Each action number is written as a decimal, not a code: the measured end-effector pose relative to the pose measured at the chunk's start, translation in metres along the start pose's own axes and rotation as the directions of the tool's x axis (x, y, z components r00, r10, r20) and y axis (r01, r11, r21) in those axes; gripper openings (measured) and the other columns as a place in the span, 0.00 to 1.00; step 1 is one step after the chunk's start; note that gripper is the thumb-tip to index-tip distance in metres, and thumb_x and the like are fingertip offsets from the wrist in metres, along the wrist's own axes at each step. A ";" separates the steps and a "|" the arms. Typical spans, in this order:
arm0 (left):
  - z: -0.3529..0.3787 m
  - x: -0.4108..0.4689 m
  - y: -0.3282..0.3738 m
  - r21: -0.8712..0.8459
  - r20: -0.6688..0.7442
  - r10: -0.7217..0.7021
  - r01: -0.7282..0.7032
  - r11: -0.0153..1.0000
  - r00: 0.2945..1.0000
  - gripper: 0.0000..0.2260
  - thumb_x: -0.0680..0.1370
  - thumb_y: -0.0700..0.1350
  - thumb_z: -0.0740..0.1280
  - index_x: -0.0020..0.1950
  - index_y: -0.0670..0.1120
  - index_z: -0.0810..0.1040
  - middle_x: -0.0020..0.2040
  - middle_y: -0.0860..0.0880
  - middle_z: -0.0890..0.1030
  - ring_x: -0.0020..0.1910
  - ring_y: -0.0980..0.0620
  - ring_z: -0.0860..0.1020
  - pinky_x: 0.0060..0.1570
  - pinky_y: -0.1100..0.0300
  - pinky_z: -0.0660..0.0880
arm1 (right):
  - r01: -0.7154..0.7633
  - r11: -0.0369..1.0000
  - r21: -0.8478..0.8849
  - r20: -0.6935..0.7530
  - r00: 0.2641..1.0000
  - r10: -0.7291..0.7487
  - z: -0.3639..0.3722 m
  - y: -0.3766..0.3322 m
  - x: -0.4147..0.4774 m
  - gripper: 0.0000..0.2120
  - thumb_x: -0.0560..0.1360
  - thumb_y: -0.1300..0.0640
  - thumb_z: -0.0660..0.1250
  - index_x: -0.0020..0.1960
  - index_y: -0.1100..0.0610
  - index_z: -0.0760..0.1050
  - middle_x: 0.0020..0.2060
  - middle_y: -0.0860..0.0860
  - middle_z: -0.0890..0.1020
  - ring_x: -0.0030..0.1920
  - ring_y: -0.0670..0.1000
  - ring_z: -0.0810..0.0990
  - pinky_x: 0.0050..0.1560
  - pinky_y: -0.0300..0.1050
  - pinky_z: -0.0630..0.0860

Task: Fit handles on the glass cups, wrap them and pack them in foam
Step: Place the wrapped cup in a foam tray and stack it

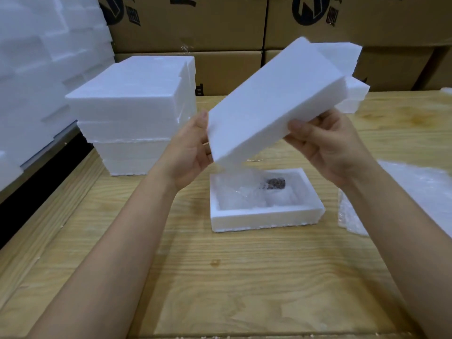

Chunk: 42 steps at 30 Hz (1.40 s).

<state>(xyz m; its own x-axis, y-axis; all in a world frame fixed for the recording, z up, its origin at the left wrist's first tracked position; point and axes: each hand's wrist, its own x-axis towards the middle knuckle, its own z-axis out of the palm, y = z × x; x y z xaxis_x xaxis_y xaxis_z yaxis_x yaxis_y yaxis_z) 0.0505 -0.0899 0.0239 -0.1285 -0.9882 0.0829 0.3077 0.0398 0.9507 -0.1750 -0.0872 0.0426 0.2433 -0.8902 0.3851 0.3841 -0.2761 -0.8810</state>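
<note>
2 corners of the foam lid [274, 101] are gripped, 1 by the left hand [188, 152], 1 by the right hand [327, 148]. It's held tilted over the foam tray [266, 217] w/ the wrapped cup [256, 192] inside, prob for lining up b4 closing.

Readable text: none can be made out.
Stacked brown cardboard boxes [186, 28]: carry dark printing, cut off at the top of the view and blurred.
Round dark logo [309, 11]: on the upper right box, illegible.
Dark block characters [332, 18]: just beside that logo, too blurred to read.
</note>
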 end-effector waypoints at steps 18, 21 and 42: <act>0.005 -0.024 -0.008 0.416 -0.066 0.169 -0.127 0.901 0.983 0.11 0.75 0.51 0.67 0.44 0.42 0.79 0.38 0.54 0.80 0.38 0.57 0.78 0.37 0.67 0.71 | -0.460 0.821 -0.337 -0.223 0.887 0.406 -0.045 0.002 -0.027 0.11 0.73 0.45 0.67 0.48 0.51 0.80 0.39 0.50 0.82 0.38 0.49 0.80 0.39 0.46 0.72; 0.004 -0.033 -0.021 0.384 -0.121 0.220 -0.159 0.910 0.968 0.06 0.74 0.47 0.66 0.45 0.48 0.82 0.42 0.56 0.82 0.44 0.56 0.78 0.41 0.64 0.72 | -0.425 0.831 -0.359 -0.224 0.903 0.366 -0.034 0.008 -0.033 0.13 0.67 0.44 0.68 0.44 0.51 0.83 0.41 0.51 0.82 0.41 0.52 0.79 0.42 0.48 0.70; 0.017 -0.003 -0.028 0.065 -0.322 -0.005 0.028 0.998 0.947 0.09 0.77 0.35 0.64 0.40 0.43 0.80 0.38 0.50 0.83 0.35 0.52 0.81 0.37 0.62 0.77 | -0.434 0.896 -0.099 -0.365 0.853 0.373 -0.028 0.030 -0.030 0.08 0.76 0.53 0.64 0.39 0.53 0.77 0.32 0.46 0.82 0.31 0.45 0.80 0.28 0.34 0.73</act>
<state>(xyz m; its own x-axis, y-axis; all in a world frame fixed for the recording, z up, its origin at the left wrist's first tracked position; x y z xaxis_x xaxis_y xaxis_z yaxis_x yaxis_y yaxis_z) 0.0259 -0.0854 0.0027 0.1805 -0.9833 -0.0228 0.2420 0.0220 0.9700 -0.1956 -0.0783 -0.0028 0.0254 -0.9946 -0.1004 0.1505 0.1031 -0.9832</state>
